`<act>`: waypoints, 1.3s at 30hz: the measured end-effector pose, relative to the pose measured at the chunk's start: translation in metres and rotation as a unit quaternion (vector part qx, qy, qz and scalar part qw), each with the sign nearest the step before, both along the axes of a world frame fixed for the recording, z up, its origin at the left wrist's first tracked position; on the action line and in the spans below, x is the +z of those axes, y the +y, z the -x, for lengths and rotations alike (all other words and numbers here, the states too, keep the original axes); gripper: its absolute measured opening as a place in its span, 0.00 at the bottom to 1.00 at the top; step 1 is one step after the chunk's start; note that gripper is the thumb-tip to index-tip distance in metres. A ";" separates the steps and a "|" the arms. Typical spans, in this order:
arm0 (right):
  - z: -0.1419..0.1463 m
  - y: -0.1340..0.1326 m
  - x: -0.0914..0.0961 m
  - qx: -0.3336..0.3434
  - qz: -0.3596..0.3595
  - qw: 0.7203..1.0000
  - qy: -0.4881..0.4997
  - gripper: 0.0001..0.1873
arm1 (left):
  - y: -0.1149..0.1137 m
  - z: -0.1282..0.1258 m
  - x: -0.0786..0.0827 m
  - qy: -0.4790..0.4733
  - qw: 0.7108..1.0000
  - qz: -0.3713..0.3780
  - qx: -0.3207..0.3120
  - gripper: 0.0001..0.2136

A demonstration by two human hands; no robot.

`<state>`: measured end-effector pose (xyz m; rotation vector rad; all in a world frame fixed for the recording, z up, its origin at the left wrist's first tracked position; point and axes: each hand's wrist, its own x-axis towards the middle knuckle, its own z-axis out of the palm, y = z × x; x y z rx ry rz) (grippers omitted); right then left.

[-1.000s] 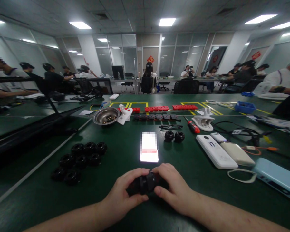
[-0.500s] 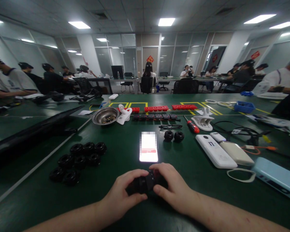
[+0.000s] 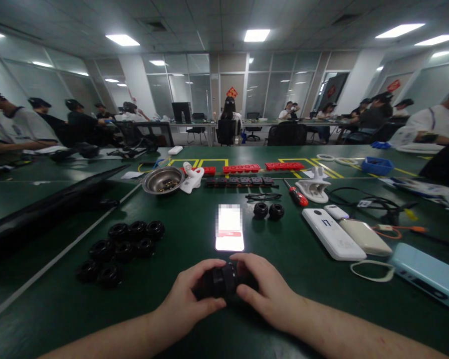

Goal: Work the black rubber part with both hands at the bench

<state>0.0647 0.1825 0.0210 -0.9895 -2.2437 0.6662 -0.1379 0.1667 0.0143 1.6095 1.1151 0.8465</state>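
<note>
My left hand [image 3: 195, 291] and my right hand [image 3: 264, 289] are closed from both sides round a black cylindrical part [image 3: 224, 280]. It is held level, low over the green table, and its outer ends are covered by my fingers. Just beyond my fingertips lies a lit phone [image 3: 229, 242]. Several black ring-shaped parts [image 3: 124, 251] lie grouped at the left. Two similar black round parts [image 3: 268, 211] sit to the right of the phone.
Farther back stand a metal bowl [image 3: 163, 180] with small brass-coloured pieces, red trays [image 3: 241, 168] and a black strip of blocks [image 3: 243, 182]. A screwdriver [image 3: 298, 196], white power bank [image 3: 333, 234] and light-blue device [image 3: 430, 274] lie at the right. Several people sit around the room.
The black part has turned slightly between my hands, and more of its ribbed middle shows. My hands have barely moved.
</note>
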 end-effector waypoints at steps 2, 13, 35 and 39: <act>0.001 0.001 -0.001 0.006 0.019 1.000 -0.002 0.16 | -0.002 0.001 0.000 0.025 1.000 -0.019 -0.002 0.21; -0.002 0.000 0.002 0.052 -0.017 0.999 -0.003 0.22 | 0.006 -0.004 0.004 -0.110 0.991 0.080 -0.019 0.21; -0.005 -0.001 0.023 0.123 -0.046 0.987 -0.088 0.23 | 0.008 0.000 0.000 0.214 0.973 -0.063 -0.065 0.29; -0.004 -0.008 0.034 0.129 0.017 0.985 -0.114 0.24 | 0.008 -0.001 0.003 0.266 0.951 -0.116 -0.104 0.32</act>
